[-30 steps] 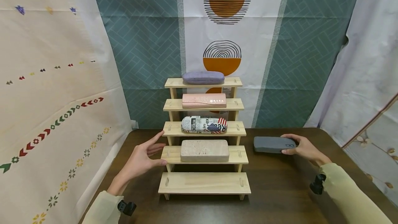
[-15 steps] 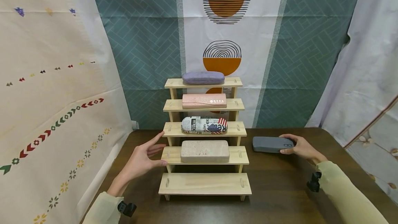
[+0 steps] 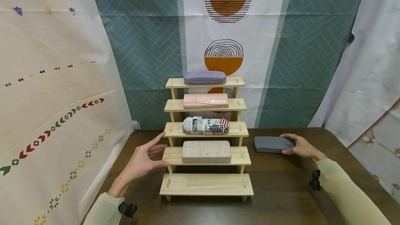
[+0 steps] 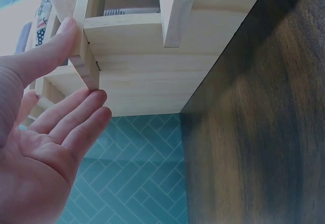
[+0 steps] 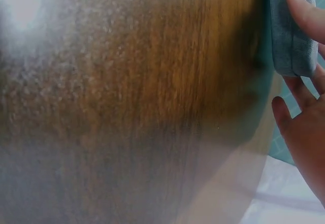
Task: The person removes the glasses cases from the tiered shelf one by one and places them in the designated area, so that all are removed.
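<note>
A grey-blue glasses case (image 3: 269, 144) with a small glasses print on its right end is right of the stepped wooden display stand (image 3: 206, 184). My right hand (image 3: 302, 147) grips that end; in the right wrist view the thumb lies on one side of the case (image 5: 293, 36) and fingers show beyond it. My left hand (image 3: 144, 159) holds the left end of a stand shelf, the thumb on one edge and fingertips at the opposite edge in the left wrist view. On the stand lie a beige case (image 3: 206, 152), a newsprint-and-flag patterned case (image 3: 205, 125), a pink case (image 3: 205, 101) and a purple case (image 3: 204, 77).
The lowest shelf carries no case. The stand is on a dark brown wooden table (image 3: 281, 190). Behind it hangs a teal and white patterned cloth (image 3: 140, 44), with pale cloths (image 3: 56, 89) along the left and right sides.
My right hand and the grey-blue glasses case have shifted slightly left. The left hand keeps its place on the stand, and the other cases have not moved.
</note>
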Demonstrator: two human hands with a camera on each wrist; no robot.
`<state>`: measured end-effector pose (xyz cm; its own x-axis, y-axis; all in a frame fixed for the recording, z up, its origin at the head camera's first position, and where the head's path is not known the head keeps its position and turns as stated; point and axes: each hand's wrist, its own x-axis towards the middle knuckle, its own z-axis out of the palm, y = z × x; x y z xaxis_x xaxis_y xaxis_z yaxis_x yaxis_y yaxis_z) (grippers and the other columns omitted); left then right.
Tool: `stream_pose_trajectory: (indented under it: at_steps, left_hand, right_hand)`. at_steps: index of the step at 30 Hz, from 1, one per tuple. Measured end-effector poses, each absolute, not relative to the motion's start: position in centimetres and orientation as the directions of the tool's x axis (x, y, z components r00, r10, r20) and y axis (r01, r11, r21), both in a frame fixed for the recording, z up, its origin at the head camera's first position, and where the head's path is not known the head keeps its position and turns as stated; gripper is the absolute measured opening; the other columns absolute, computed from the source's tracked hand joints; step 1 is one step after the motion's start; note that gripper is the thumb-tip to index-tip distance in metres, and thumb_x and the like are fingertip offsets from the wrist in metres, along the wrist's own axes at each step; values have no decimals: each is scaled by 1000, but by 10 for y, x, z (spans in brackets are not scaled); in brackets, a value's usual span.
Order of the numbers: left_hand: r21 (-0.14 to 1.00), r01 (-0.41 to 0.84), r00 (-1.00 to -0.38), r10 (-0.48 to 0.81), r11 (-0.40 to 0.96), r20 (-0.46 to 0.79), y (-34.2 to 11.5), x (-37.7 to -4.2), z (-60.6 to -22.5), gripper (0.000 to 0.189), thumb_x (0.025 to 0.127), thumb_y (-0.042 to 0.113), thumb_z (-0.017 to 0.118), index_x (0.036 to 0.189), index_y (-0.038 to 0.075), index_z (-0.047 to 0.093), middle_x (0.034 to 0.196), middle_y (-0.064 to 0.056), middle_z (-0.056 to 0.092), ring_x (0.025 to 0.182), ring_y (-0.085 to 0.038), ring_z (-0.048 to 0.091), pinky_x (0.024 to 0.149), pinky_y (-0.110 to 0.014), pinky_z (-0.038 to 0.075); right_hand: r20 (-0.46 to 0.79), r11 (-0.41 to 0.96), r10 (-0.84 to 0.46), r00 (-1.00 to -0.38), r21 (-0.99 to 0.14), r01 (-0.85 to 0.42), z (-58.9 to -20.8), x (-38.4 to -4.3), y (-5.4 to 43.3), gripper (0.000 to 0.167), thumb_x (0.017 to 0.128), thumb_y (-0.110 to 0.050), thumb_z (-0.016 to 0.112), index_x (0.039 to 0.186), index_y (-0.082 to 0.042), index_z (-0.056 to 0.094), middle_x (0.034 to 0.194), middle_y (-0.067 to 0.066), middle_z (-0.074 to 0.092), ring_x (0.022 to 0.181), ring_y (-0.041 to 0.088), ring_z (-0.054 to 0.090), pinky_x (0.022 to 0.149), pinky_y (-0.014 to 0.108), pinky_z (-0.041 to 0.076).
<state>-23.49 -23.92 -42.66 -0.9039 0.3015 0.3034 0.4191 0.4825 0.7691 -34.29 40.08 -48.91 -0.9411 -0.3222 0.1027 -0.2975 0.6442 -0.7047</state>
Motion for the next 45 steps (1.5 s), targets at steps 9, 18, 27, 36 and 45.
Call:
stream_pose_trajectory:
  at_steps: [9, 18, 27, 36, 45]
  left_hand:
    - [758, 441, -894, 307, 480, 326, -239, -234, -426, 106, 76, 14, 97, 165, 23, 40, 138, -18, 66, 124, -33, 67, 100, -48, 57]
    - [766, 436, -895, 314, 473, 316, -239, -235, -427, 106, 76, 13, 97, 165, 26, 40, 139, -18, 66, 124, -32, 67, 100, -50, 56]
    - [767, 421, -903, 304, 485, 303, -239, -234, -425, 108, 75, 13, 98, 165, 28, 40, 138, -15, 67, 124, -29, 67, 100, -45, 57]
    - [770, 411, -907, 303, 489, 291, -238, -234, -425, 108, 75, 12, 97, 165, 29, 39, 139, -17, 66, 125, -28, 67, 101, -43, 56]
    - [773, 405, -910, 298, 489, 288, -239, -233, -424, 108, 75, 13, 97, 165, 30, 39, 139, -18, 66, 125, -28, 67, 102, -43, 56]
  right_hand:
    - [89, 667, -336, -938, -681, -304, -488, -343, 397, 71, 86, -11, 88, 144, 10, 54, 142, 35, 52, 119, 44, 54, 96, 51, 50]
    - [100, 653, -335, -937, -692, -308, -491, -342, 399, 73, 86, -11, 87, 146, 11, 51, 149, 40, 43, 132, 56, 43, 104, 72, 40]
    - [112, 687, -297, -948, -665, -293, -492, -342, 407, 70, 86, -12, 88, 142, 11, 54, 139, 36, 54, 118, 45, 55, 97, 62, 47]
    - [138, 703, -271, -953, -648, -293, -493, -342, 407, 69, 86, -13, 88, 141, 11, 56, 137, 34, 57, 117, 43, 56, 94, 54, 50]
    - [142, 683, -271, -952, -668, -294, -494, -348, 401, 71, 88, -12, 87, 144, 14, 52, 142, 40, 52, 129, 56, 50, 101, 69, 44]
